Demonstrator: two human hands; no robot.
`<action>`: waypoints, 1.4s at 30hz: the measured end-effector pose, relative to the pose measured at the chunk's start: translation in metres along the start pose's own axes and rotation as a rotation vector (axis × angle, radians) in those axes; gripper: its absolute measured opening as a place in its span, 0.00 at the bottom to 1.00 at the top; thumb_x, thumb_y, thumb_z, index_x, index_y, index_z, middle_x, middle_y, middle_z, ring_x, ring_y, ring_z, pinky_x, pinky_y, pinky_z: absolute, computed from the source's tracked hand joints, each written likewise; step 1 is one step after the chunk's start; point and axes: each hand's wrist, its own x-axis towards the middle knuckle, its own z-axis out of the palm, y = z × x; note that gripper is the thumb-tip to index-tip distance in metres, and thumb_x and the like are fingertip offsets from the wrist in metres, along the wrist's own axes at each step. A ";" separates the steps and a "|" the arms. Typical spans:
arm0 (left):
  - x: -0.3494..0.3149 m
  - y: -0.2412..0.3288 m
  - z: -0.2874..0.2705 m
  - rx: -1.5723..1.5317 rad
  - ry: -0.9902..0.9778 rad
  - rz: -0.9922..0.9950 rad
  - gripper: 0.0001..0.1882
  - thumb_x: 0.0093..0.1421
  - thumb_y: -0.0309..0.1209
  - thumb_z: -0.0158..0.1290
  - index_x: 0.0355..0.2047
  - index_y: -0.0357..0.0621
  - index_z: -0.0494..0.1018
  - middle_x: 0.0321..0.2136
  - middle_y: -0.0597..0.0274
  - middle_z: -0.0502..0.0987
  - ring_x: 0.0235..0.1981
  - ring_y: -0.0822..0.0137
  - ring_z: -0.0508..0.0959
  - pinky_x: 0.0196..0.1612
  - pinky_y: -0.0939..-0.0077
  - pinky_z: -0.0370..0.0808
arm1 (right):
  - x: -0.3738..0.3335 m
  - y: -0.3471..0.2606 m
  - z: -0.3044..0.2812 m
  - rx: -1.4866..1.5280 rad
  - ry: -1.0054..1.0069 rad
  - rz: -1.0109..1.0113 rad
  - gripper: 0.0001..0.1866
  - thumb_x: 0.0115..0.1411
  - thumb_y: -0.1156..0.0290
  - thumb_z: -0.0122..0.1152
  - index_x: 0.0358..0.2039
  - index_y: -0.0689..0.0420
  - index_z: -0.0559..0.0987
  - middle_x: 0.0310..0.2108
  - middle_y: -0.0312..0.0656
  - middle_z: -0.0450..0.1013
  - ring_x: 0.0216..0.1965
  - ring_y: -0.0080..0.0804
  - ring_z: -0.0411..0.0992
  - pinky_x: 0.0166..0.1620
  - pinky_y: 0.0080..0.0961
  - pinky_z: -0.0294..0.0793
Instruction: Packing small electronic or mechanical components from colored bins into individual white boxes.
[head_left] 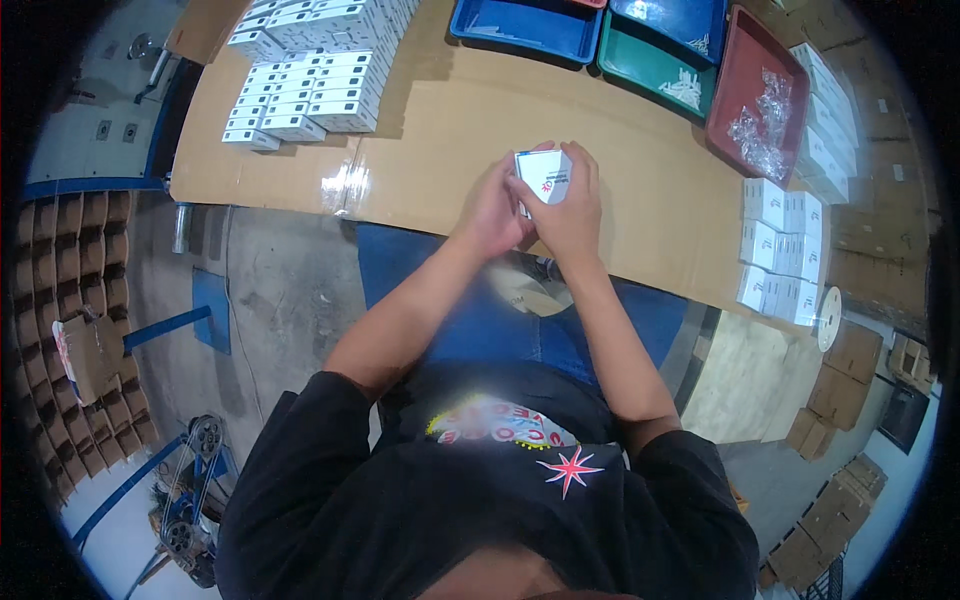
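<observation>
Between my two hands is a small white box (545,176) with a printed face, held just above the near edge of the cardboard-covered table (430,170). My left hand (492,212) wraps round the box's left side, its lower fingers partly hidden. From the other side my right hand (572,210) grips it, with the thumb lying across the front and the fingers round the right edge. Whether the box's flap is closed cannot be made out.
Stacked small white boxes (320,85) stand at the far left. Along the back right are a blue tray (525,35), a green tray (645,75) with white pieces, and a red tray (735,60) with clear plastic bags. More white boxes (780,245) are piled at the right edge.
</observation>
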 end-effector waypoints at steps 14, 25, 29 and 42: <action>-0.003 0.001 0.000 -0.032 -0.004 0.023 0.28 0.76 0.48 0.33 0.67 0.45 0.65 0.60 0.56 0.72 0.60 0.57 0.74 0.62 0.59 0.73 | -0.004 0.002 0.010 0.053 0.019 -0.009 0.44 0.50 0.51 0.78 0.58 0.65 0.70 0.61 0.60 0.65 0.61 0.60 0.67 0.59 0.48 0.72; -0.005 0.005 -0.012 0.248 -0.035 -0.011 0.29 0.71 0.34 0.48 0.72 0.55 0.59 0.60 0.62 0.72 0.60 0.66 0.73 0.63 0.63 0.71 | -0.007 0.031 0.009 0.289 -0.099 0.004 0.32 0.68 0.71 0.59 0.68 0.68 0.61 0.66 0.63 0.62 0.67 0.53 0.63 0.69 0.44 0.60; -0.006 0.009 -0.007 0.292 0.047 0.008 0.29 0.69 0.31 0.47 0.70 0.51 0.62 0.56 0.60 0.73 0.56 0.66 0.75 0.59 0.68 0.73 | -0.007 0.051 0.001 0.419 -0.160 0.233 0.34 0.68 0.70 0.62 0.68 0.69 0.60 0.64 0.58 0.65 0.64 0.42 0.66 0.65 0.37 0.66; -0.001 0.007 -0.022 0.262 -0.040 0.038 0.26 0.69 0.33 0.49 0.66 0.40 0.65 0.51 0.55 0.77 0.50 0.63 0.79 0.56 0.67 0.74 | -0.007 0.040 -0.028 0.904 -0.568 0.665 0.20 0.74 0.59 0.53 0.52 0.65 0.75 0.37 0.46 0.80 0.32 0.32 0.82 0.36 0.25 0.82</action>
